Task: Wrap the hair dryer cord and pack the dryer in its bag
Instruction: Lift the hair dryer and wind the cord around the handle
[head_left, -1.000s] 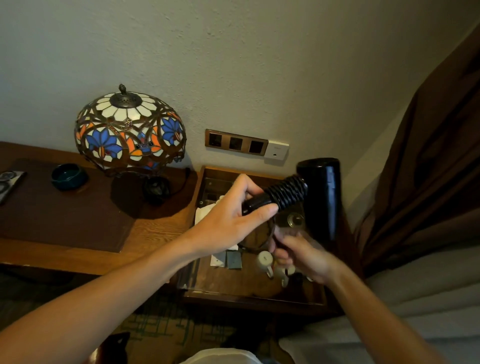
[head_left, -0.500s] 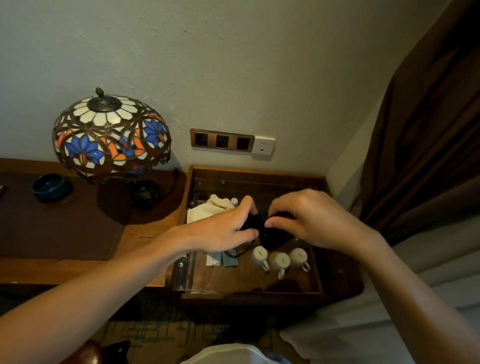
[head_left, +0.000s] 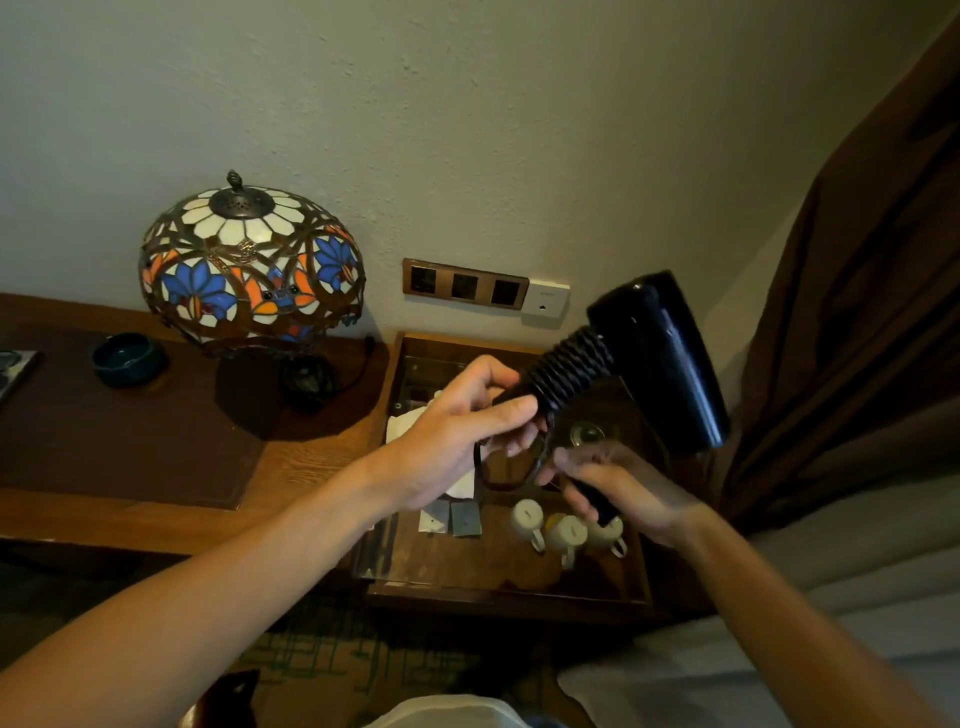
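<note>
My left hand (head_left: 457, 436) grips the hair dryer (head_left: 660, 358) by its handle end, fingers clenched around it, handle mostly hidden under the coiled cord (head_left: 571, 371). Dryer is held up over the wooden tray (head_left: 519, 587). My right hand (head_left: 618, 488) pinches the loose cord loop, plug end hidden in my palm. White bag (head_left: 410, 423) mostly covered by my left hand, in the tray.

One dryer (head_left: 660, 358), one cord (head_left: 571, 371), two hands — left (head_left: 457, 441), right (head_left: 618, 488). One lamp (head_left: 252, 270) upper left, one bowl (head_left: 127, 358), three cups (head_left: 566, 530) — lower centre — and two sachets (head_left: 451, 517).
</note>
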